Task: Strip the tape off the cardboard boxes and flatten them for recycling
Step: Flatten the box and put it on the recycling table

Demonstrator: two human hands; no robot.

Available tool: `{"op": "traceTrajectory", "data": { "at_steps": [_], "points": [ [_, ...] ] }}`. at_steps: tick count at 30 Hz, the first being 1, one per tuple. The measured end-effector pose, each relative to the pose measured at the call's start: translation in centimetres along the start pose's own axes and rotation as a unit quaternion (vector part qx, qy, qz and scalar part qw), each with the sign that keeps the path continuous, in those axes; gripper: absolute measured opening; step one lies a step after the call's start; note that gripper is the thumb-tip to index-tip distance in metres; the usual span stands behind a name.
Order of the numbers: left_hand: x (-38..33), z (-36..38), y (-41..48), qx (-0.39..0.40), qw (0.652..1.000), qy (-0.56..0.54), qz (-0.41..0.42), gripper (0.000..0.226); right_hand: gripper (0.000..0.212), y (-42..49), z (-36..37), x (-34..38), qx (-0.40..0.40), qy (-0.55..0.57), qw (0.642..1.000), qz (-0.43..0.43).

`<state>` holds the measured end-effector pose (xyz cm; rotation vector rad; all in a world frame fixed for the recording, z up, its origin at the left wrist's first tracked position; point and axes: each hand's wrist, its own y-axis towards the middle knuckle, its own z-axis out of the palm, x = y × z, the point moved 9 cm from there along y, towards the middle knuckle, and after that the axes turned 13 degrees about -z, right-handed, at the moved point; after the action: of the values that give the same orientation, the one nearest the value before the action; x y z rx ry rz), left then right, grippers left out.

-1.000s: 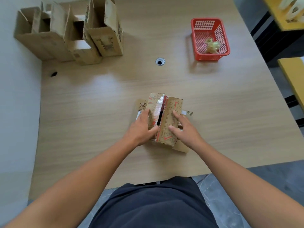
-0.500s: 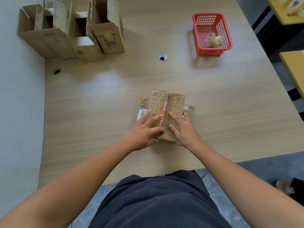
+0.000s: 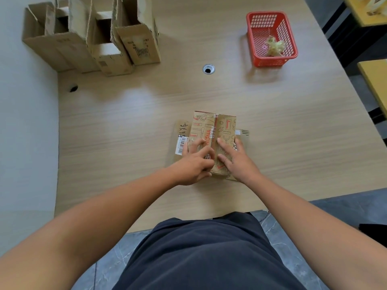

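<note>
A small brown box (image 3: 219, 124) with red and grey print sits in the middle of the wooden table, on a flattened cardboard piece (image 3: 182, 127) that carries a barcode label. The box's two top flaps meet along a red centre seam. My left hand (image 3: 193, 164) rests on the left flap, fingers spread and slightly bent, thumb near the seam. My right hand (image 3: 238, 162) lies flat on the right flap with straight fingers. The near end of the box is hidden by my hands.
Several open, upright cardboard boxes (image 3: 92, 38) stand at the far left corner against the wall. A red plastic basket (image 3: 251, 38) at the far right holds a wad of stripped tape (image 3: 275, 47). A round cable hole (image 3: 208, 69) is in the table behind the box.
The box's flaps stood apart with a gap a second ago; both hands have pushed them down so they meet flat at the seam. The hands stay on top.
</note>
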<state>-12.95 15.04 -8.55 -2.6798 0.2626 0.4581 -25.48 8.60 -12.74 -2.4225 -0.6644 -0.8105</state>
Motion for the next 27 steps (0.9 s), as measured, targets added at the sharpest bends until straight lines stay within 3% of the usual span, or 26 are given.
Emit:
{"op": "traceTrajectory", "data": {
  "at_steps": [3,6,10,13,14,15,18,21,24,27],
  "points": [
    [0.6,-1.7,-1.3,-0.030,0.990,-0.127,0.046,0.020,0.054,0.2,-0.4,-0.1,0.015,0.003,1.000,-0.009],
    [2.4,-3.5,-2.9,-0.068,0.970,-0.233,0.033,0.021,0.054,0.7,-0.9,0.0,0.025,0.006,1.000,-0.013],
    [4.7,-3.9,-5.5,-0.183,0.929,-0.311,-0.084,0.031,0.058,0.1,-0.8,0.8,0.012,0.012,1.000,-0.011],
    [6.5,-2.8,-6.7,-0.264,0.878,-0.352,-0.188,0.014,0.083,-0.7,-0.3,1.4,0.004,-0.018,1.000,0.012],
    [7.1,-2.3,-6.9,-0.272,0.865,-0.358,-0.223,0.021,0.090,-0.8,-0.2,1.6,-0.006,-0.029,0.999,0.019],
    [7.7,-1.6,-6.9,-0.268,0.861,-0.351,-0.252,0.031,0.094,-0.7,-0.2,2.0,-0.019,-0.039,0.999,0.020],
    [8.5,0.5,-6.3,-0.187,0.902,-0.207,-0.331,0.056,0.091,-0.5,-0.2,2.5,-0.038,-0.030,0.999,0.017],
    [8.5,1.4,-5.5,-0.133,0.919,-0.132,-0.346,0.069,0.081,-0.8,-1.2,2.2,-0.059,0.035,0.998,-0.003],
    [7.6,2.1,-4.5,-0.105,0.932,-0.134,-0.320,0.067,0.071,-1.8,-3.6,0.9,-0.118,0.108,0.987,-0.008],
    [7.4,2.6,-3.9,-0.079,0.932,-0.130,-0.328,0.062,0.089,-3.1,-3.2,0.5,-0.079,0.068,0.995,0.007]
  ]
}}
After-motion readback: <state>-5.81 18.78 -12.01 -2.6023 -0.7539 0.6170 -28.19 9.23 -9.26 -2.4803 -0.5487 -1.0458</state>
